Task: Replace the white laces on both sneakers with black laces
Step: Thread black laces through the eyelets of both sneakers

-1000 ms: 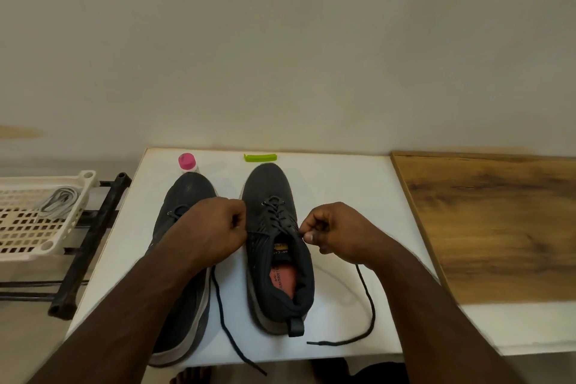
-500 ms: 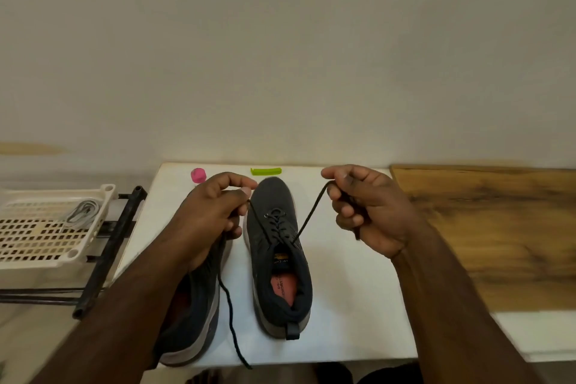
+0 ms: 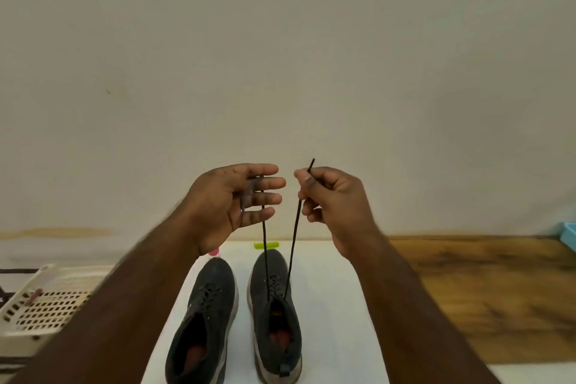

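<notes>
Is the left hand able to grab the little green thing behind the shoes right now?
Probably not yet. The left hand is raised, with a black lace end running across its fingers. The green clip lies in the open, so nothing else blocks it.

Lace ends pulled up high

Your hands, low beside the right shoe [image 3: 274,305] a second ago, now rise above it, drawing both lace [image 3: 294,227] ends taut; your left hand [image 3: 230,203] opens, your right hand [image 3: 330,196] pinches its end.
</notes>
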A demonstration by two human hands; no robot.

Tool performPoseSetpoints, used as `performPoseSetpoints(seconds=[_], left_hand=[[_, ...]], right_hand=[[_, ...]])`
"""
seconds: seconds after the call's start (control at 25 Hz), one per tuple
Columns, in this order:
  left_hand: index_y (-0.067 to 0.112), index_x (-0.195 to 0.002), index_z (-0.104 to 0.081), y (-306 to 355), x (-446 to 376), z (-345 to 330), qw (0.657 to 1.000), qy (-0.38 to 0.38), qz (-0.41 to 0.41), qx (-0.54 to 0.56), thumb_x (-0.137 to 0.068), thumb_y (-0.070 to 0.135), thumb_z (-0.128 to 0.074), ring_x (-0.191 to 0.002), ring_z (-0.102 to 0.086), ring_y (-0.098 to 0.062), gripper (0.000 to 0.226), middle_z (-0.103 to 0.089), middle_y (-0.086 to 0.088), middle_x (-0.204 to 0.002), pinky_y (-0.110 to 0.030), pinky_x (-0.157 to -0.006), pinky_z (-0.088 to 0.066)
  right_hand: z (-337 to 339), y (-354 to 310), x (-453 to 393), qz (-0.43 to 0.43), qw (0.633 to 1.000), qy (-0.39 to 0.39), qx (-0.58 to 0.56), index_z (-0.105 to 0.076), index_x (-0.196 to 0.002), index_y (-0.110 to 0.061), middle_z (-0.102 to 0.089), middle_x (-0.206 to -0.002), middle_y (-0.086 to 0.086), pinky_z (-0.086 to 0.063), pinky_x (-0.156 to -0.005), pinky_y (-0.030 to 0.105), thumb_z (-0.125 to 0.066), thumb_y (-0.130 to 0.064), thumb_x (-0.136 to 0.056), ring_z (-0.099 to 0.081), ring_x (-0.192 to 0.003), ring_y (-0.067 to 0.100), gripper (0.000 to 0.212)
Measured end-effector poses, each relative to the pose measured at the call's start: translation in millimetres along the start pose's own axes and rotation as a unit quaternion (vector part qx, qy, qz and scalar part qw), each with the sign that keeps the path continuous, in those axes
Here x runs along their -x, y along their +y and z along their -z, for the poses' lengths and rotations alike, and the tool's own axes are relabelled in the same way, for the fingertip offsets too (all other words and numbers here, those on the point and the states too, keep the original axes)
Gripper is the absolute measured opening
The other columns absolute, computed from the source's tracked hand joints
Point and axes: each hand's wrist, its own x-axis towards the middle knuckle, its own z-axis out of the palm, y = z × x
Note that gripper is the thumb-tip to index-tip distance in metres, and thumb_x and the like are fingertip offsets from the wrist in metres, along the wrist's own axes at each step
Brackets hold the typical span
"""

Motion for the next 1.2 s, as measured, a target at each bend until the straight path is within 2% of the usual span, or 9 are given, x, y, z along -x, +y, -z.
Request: performPoseSetpoints(seconds=[0.12,0.24,0.36,0.56,0.64,0.72,0.88,1.04,1.2], left_hand=[[0.015,-0.118,-0.07,8,7,-10,0.996,0.017,-0.032,-0.078,-0.105,0.012,-0.044,-0.096,-0.073,-0.023,0.029,-0.075,-0.007,-0.107,-0.03,-0.075,-0.058],[0.023,-0.111,-0.075,11,9,-19,0.981,0.07,-0.085,-0.162,-0.101,0.027,-0.055,-0.068,-0.064,-0.013,0.022,-0.07,0.003,-0.075,-0.027,-0.069,-0.053],[0.035,-0.109,-0.075,14,3,-26,0.963,0.118,-0.113,-0.216,-0.101,0.035,-0.054,-0.06,-0.047,-0.007,0.023,-0.054,0.018,-0.055,-0.027,-0.063,-0.045],[0.038,-0.094,-0.078,17,0,-34,0.969,0.128,-0.096,-0.187,-0.1,0.034,-0.056,-0.087,-0.061,-0.01,0.023,-0.069,0.023,-0.085,-0.028,-0.073,-0.051],[0.029,-0.093,-0.079,12,1,-24,0.975,0.141,-0.066,-0.161,-0.099,0.029,-0.052,-0.09,-0.068,-0.013,0.028,-0.072,0.007,-0.099,-0.031,-0.074,-0.056],[0.022,-0.097,-0.076,-4,4,-8,0.98,0.156,-0.015,-0.123,-0.099,0.023,-0.047,-0.072,-0.07,-0.018,0.03,-0.073,-0.005,-0.09,-0.031,-0.064,-0.057],[0.024,-0.11,-0.06,-86,16,14,0.971,0.172,0.142,-0.087,-0.097,0.006,-0.035,-0.061,-0.068,-0.027,0.034,-0.074,-0.015,-0.08,-0.037,-0.057,-0.059],[0.009,-0.099,-0.069,-170,27,29,0.919,0.129,0.321,-0.19,-0.094,0.016,-0.048,-0.061,-0.069,-0.021,0.022,-0.074,-0.01,-0.073,-0.035,-0.063,-0.06],[0.018,-0.072,-0.076,-207,1,49,0.833,0.066,0.213,-0.506,-0.095,0.052,-0.052,-0.063,-0.065,-0.008,0.047,-0.072,0.001,-0.069,-0.026,-0.065,-0.051]], right_hand=[[-15,-7,3,0.038,0.995,0.039,0.078,-0.079,-0.102,-0.023,-0.071,-0.082,-0.007,-0.053,-0.06,0.025,-0.069,-0.028,-0.095,-0.063,-0.068,0.008,0.013],[-27,-10,4,0.063,0.992,0.062,0.093,-0.078,-0.107,-0.028,-0.076,-0.095,-0.01,-0.06,-0.079,0.035,-0.073,-0.023,-0.092,-0.069,-0.089,0.007,0.017],[-35,-13,4,0.079,0.989,0.091,0.08,-0.073,-0.107,-0.034,-0.075,-0.087,-0.012,-0.061,-0.083,0.036,-0.078,-0.02,-0.087,-0.071,-0.087,0.004,0.025],[-36,-14,2,0.091,0.99,0.087,0.069,-0.066,-0.099,-0.035,-0.074,-0.08,-0.01,-0.058,-0.076,0.024,-0.081,-0.019,-0.085,-0.071,-0.08,0.005,0.026],[-19,-5,4,0.062,0.997,0.043,0.019,-0.072,-0.1,-0.028,-0.073,-0.078,-0.005,-0.056,-0.071,0.021,-0.079,-0.017,-0.086,-0.07,-0.076,0.007,0.02],[-1,16,14,0.002,1.0,-0.001,0.016,-0.077,-0.098,-0.025,-0.072,-0.077,-0.005,-0.055,-0.067,0.021,-0.078,-0.017,-0.087,-0.068,-0.072,0.009,0.014],[25,101,40,-0.131,0.957,0.006,0.257,-0.078,-0.089,-0.025,-0.069,-0.073,-0.012,-0.047,-0.067,0.017,-0.077,-0.02,-0.085,-0.065,-0.074,0.004,0.007],[35,173,58,-0.229,0.904,-0.059,0.357,-0.076,-0.084,-0.025,-0.071,-0.086,-0.012,-0.044,-0.065,0.013,-0.074,-0.018,-0.085,-0.064,-0.08,0.004,0.007],[28,204,41,-0.194,0.904,-0.094,0.369,-0.077,-0.085,-0.027,-0.069,-0.084,-0.019,-0.044,-0.071,0.016,-0.072,-0.027,-0.089,-0.063,-0.081,-0.003,0.006]])
